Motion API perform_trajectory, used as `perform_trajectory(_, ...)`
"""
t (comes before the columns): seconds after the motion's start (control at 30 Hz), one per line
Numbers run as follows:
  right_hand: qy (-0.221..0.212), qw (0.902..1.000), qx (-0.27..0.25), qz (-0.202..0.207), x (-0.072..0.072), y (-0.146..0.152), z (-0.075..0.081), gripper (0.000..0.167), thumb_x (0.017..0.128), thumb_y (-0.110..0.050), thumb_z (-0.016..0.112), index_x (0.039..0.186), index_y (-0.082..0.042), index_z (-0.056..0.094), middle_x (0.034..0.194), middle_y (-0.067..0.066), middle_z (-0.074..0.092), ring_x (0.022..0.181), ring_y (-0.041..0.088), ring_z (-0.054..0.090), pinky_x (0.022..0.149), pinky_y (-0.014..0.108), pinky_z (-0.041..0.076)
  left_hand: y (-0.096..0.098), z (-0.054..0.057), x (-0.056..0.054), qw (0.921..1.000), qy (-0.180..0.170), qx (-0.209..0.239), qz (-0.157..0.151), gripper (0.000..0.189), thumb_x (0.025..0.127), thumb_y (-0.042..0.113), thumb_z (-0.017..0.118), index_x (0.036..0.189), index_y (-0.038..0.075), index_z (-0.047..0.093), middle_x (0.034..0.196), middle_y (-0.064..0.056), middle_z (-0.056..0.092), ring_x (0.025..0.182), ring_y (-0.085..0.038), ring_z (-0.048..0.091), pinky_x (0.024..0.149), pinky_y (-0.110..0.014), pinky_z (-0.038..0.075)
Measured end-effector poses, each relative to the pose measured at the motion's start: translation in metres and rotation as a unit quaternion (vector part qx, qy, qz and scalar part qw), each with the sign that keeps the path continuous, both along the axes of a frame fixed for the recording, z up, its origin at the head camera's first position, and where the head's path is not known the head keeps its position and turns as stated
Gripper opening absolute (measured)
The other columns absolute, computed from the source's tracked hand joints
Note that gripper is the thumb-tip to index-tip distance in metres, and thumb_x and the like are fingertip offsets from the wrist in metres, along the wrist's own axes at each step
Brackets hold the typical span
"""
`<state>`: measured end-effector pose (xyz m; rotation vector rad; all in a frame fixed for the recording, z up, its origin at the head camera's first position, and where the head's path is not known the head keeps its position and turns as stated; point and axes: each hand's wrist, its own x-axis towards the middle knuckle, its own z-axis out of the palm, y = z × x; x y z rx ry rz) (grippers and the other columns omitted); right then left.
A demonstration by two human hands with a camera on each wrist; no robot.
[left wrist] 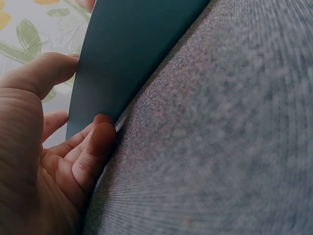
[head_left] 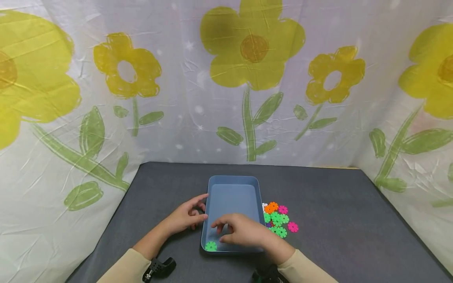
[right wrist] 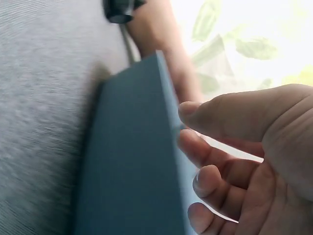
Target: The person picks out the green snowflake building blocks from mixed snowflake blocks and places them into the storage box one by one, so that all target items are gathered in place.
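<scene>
"What is the left hand doing?"

"Its thumb and forefinger tips touch the left rim of the blue rectangular tray, lower centre of the head view. The hand is relaxed, thumb and forefinger apart; in the left wrist view other fingers bend against the tray's outer wall."

"And the right hand?"

"Over the lower part of the tray, fingers loosely bent, with a small gap between thumb and forefinger. I see nothing held there."

"Where are the flower-shaped discs?"

"One green notched disc lies in the tray's lower left corner. The others form a pile just beside the tray's right edge: green, orange and pink, plus a bit of white at its upper left. One pink disc lies at its right side."

"What's around them?"

"A dark grey tabletop beneath, and a yellow-flowered curtain across the upper frame."
</scene>
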<state>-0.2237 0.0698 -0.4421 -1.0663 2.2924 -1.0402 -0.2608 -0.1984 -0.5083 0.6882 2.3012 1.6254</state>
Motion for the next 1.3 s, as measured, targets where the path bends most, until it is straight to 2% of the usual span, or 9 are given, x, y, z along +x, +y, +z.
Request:
perform_trajectory(0.1,0.016,0.9998,-0.01,-0.012,-0.001,0.007,0.008,0.037,0.093,-0.008,0.077,0.13,-0.009,0.069,0.106,0.001,0.069,0.06,0.007,0.05,0.059,0.022,0.046,0.0,-0.001,0.0,1.0,-0.001,0.0,0.003,0.073,0.1,0.015,0.071,0.16,0.002,0.031,0.12,-0.022,0.053,0.064,-0.017,0.057,0.057,-0.035,0.054)
perform_trajectory(0.3,0.071,0.9963,-0.031,-0.039,-0.001,0.021,0.029,0.036,0.091,-0.01,0.08,0.126,-0.016,0.071,0.1,-0.011,0.064,0.068,0.008,0.052,0.064,0.025,0.049,0.0,-0.002,0.0,0.9999,-0.005,-0.005,0.008,0.074,0.099,0.016,0.071,0.16,0.004,0.031,0.12,-0.021,0.054,0.066,-0.018,0.057,0.058,-0.036,0.054)
perform_trajectory(0.4,0.091,0.9934,-0.05,-0.049,-0.002,0.029,0.038,0.036,0.091,-0.01,0.08,0.125,-0.017,0.071,0.1,-0.011,0.064,0.07,0.009,0.052,0.064,0.026,0.049,0.001,-0.002,-0.001,0.9999,-0.003,-0.007,0.008,0.074,0.099,0.016,0.072,0.16,0.004,0.031,0.12,-0.021,0.054,0.066,-0.018,0.058,0.058,-0.036,0.054)
perform_trajectory(0.7,0.088,0.9881,-0.077,-0.1,-0.009,0.061,0.057,0.037,0.094,-0.013,0.078,0.13,-0.018,0.069,0.106,-0.007,0.063,0.073,0.013,0.048,0.063,0.027,0.045,0.0,-0.001,0.0,1.0,0.006,0.001,0.0,0.073,0.1,0.014,0.071,0.16,0.004,0.03,0.121,-0.023,0.054,0.065,-0.017,0.057,0.057,-0.036,0.054)
perform_trajectory(0.9,0.088,0.9813,-0.09,-0.145,-0.019,0.085,0.063,0.036,0.093,-0.014,0.079,0.127,-0.021,0.07,0.105,0.0,0.063,0.072,0.018,0.05,0.062,0.027,0.044,0.0,-0.001,0.0,1.0,0.009,0.002,-0.003,0.073,0.1,0.014,0.07,0.16,0.003,0.03,0.12,-0.024,0.055,0.065,-0.018,0.056,0.057,-0.036,0.054)
perform_trajectory(1.03,0.084,0.9759,-0.096,-0.177,-0.027,0.1,0.063,0.034,0.093,-0.014,0.079,0.126,-0.017,0.071,0.103,0.006,0.062,0.074,0.021,0.051,0.062,0.028,0.044,0.0,-0.001,0.0,1.0,0.008,-0.003,0.001,0.072,0.1,0.015,0.07,0.16,0.003,0.031,0.119,-0.023,0.055,0.065,-0.017,0.056,0.057,-0.036,0.054)
perform_trajectory(1.3,0.101,0.9685,-0.09,-0.209,-0.037,0.126,0.065,0.035,0.092,-0.011,0.079,0.126,-0.011,0.07,0.098,0.002,0.061,0.074,0.021,0.052,0.063,0.028,0.044,0.0,-0.001,0.0,0.9999,0.008,-0.006,0.003,0.072,0.1,0.016,0.07,0.16,0.004,0.031,0.119,-0.023,0.055,0.066,-0.016,0.056,0.057,-0.036,0.054)
